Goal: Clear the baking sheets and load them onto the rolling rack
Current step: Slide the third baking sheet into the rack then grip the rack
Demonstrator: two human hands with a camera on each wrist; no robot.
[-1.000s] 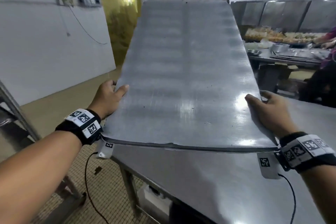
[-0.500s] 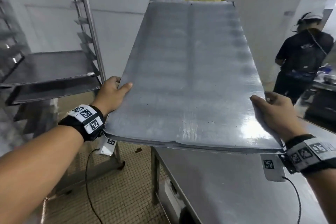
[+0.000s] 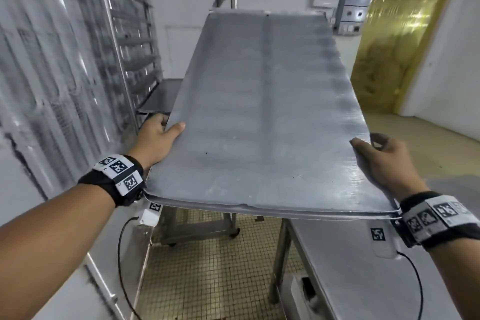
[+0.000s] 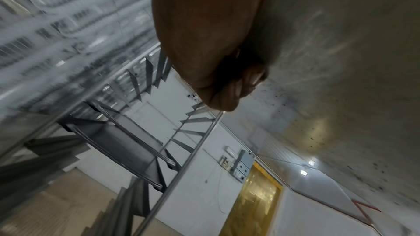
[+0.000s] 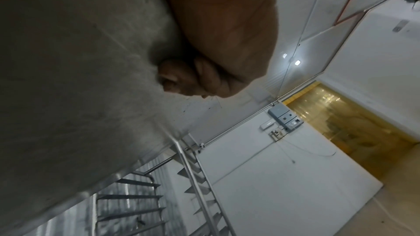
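Observation:
I carry one large bare metal baking sheet (image 3: 259, 112) level in front of me, its long axis pointing away. My left hand (image 3: 166, 130) grips its left edge near the near end, thumb on top and fingers under. My right hand (image 3: 371, 148) grips the right edge the same way. From below, the left hand (image 4: 218, 82) and right hand (image 5: 204, 78) curl round the rim of the sheet's underside (image 4: 329, 60). The rolling rack (image 3: 124, 47) stands ahead on the left, beside the sheet's far left edge. Another sheet (image 3: 161, 96) lies on its lower runners.
A steel table (image 3: 363, 267) stands under the near right of the sheet, with tiled floor (image 3: 207, 267) between it and the rack. A yellow strip-curtain doorway (image 3: 394, 47) is at the far right. A blurred ribbed metal surface (image 3: 39, 73) is close on my left.
The view has swung round with the sheet still held in both hands. The rack now stands nearer, ahead on the left. The person in black has left view and the yellow doorway shows at right.

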